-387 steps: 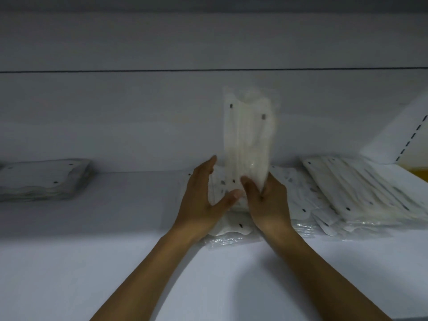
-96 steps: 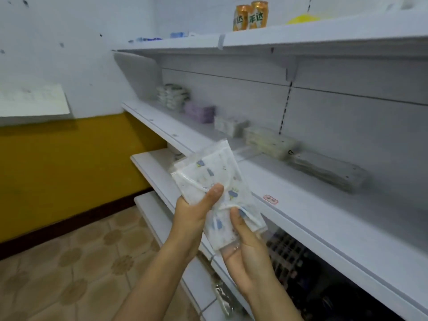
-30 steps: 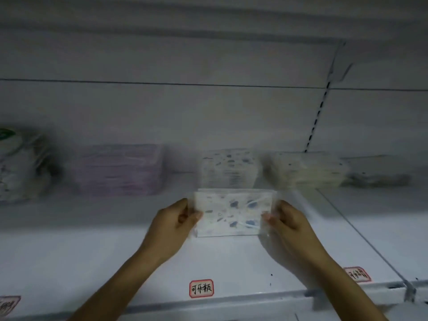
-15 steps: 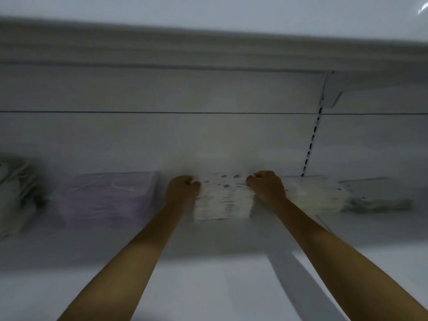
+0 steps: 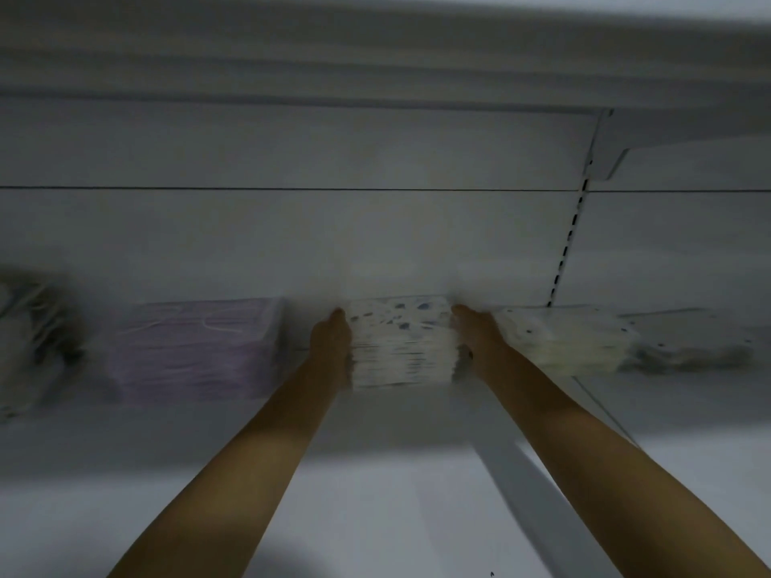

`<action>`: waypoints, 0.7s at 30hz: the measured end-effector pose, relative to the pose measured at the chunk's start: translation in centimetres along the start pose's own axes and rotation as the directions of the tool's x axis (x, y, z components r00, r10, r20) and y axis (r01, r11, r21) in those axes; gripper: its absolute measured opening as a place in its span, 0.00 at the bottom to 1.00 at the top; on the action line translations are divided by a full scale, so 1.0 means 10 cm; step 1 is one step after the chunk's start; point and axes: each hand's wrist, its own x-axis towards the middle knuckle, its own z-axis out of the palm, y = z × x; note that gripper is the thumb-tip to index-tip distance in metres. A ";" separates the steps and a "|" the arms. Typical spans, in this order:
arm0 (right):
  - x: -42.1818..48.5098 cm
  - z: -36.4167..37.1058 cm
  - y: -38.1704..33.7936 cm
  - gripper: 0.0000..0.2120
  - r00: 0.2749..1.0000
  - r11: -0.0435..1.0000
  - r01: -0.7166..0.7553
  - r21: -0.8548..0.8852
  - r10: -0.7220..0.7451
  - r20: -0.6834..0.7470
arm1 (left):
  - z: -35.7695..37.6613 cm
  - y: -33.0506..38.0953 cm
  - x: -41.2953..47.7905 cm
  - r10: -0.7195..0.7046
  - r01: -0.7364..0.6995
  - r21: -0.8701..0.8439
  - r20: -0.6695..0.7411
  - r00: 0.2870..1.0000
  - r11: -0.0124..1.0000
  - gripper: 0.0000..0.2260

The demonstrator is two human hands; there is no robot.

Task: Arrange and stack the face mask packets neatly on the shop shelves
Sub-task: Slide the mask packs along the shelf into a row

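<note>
— At the back of the shelf (image 5: 375,515), where does the patterned stack (image 5: 401,342) sit?
— Between a purple stack (image 5: 196,348) and a cream stack (image 5: 563,342). Left hand (image 5: 331,348) and right hand (image 5: 477,337) press its two ends; blur hides whether either grip curls round it.
— How would it handle?
— Probably light, soft, slippery film packets. Best squeezed at both ends, low down, so layers don't slide.

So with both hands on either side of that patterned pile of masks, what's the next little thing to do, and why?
Probably squeeze the patterned stack square, then let go. The left hand and right hand flank its ends, and its layered front edge looks slightly uneven, though blur hides detail.
</note>
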 end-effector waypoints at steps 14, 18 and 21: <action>-0.34 -0.17 -0.07 0.21 0.976 0.969 0.181 -0.168 -0.198 -0.090 | -0.05 0.02 -0.34 0.583 -0.554 0.270 -0.034 0.812 0.787 0.26; -0.72 -0.40 -0.06 0.24 0.946 0.921 0.305 -0.244 -0.322 -0.034 | 0.13 -0.08 -0.75 0.715 -0.720 0.368 0.178 0.676 0.589 0.27; -1.07 -0.71 -0.03 0.30 0.931 0.923 0.342 -0.179 -0.358 -0.068 | 0.36 -0.16 -1.12 0.694 -0.767 0.342 0.333 0.639 0.543 0.30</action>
